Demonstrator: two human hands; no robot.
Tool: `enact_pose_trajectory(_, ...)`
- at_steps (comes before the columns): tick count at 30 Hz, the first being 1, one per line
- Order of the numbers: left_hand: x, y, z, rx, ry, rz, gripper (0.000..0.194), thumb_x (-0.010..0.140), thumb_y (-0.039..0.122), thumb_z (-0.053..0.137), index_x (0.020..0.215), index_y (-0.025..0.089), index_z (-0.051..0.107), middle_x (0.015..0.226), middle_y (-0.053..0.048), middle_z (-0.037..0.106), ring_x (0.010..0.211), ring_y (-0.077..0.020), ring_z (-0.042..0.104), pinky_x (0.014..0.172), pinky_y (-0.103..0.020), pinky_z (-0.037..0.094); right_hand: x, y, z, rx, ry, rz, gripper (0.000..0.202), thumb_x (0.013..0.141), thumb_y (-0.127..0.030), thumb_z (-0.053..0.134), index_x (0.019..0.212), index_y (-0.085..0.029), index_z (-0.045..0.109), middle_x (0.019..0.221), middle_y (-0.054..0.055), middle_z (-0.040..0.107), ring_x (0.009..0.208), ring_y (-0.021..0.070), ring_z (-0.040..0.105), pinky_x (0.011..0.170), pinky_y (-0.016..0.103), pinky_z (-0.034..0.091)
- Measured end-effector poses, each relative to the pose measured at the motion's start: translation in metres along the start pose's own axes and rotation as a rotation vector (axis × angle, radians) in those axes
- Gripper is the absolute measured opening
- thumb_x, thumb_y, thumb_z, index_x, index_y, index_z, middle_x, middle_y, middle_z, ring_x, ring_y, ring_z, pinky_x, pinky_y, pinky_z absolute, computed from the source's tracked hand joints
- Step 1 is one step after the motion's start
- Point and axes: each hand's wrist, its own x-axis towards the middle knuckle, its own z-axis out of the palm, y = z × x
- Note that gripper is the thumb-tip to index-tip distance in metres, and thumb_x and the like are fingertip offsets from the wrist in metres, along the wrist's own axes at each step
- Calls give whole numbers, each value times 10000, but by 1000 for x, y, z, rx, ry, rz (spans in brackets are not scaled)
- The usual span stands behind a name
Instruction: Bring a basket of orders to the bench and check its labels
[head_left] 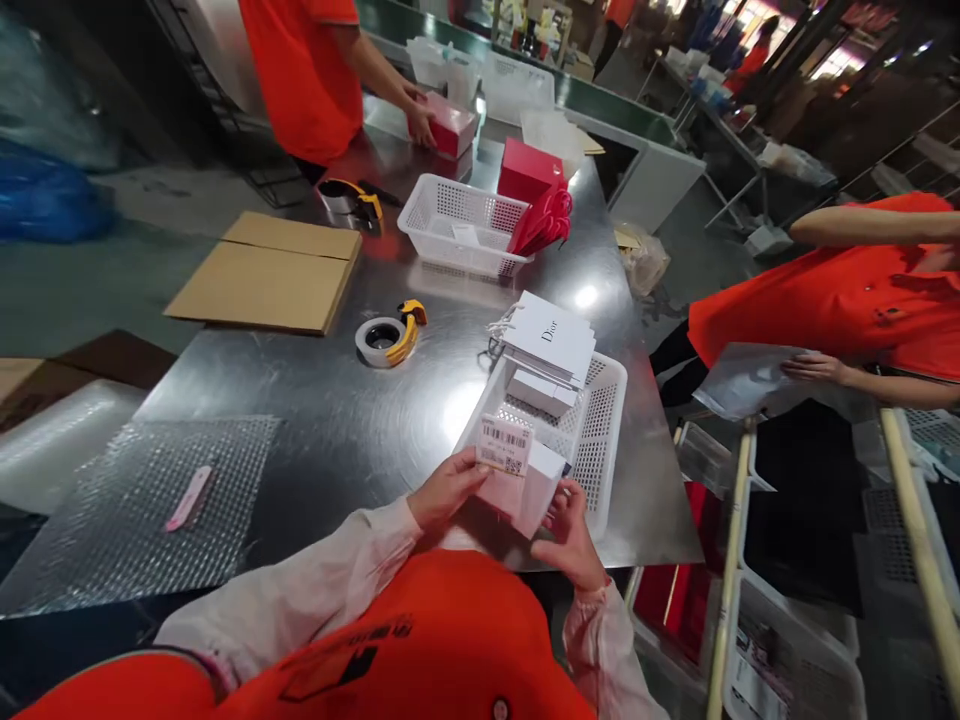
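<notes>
Both hands met at the near edge of the steel table [360, 420]: the left hand [448, 490] and right hand [571, 535] gripped a small white box [525, 485] bearing a barcode label [504, 445], just before a white basket [592, 430] of white bags. Bubble wrap [142, 500] lay left, a tape roll [382, 340] farther off. Beyond, orange-shirted people worked in a dim warehouse.

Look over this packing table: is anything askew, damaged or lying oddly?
Nothing is damaged or spilled. The white bags sit askew across the rim of the basket, hanging over its edge. A small pink strip lies alone on the bubble wrap. Both hands, left hand and right hand, hold a labelled white box.
</notes>
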Motion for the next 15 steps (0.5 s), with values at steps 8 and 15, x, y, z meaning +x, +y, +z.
enact_pose_trajectory(8,-19,16,2,-103,-20,-14,299,738,264,811,998,136,737,1060,-118,748,1018,-259,689,975,-397,501,9,5,10,-496,204,-462,538,711,-330,799,1188,-245,563,1169,101,559,1118,273,581,975,503,504)
enact_pose_trajectory(15,-20,29,-4,-193,111,-5,243,793,129,714,1034,106,732,1099,-136,746,1062,-251,686,974,-384,536,1,-2,-8,-1149,516,-985,355,775,-101,650,1038,-338,679,1183,68,433,1293,339,385,999,576,448)
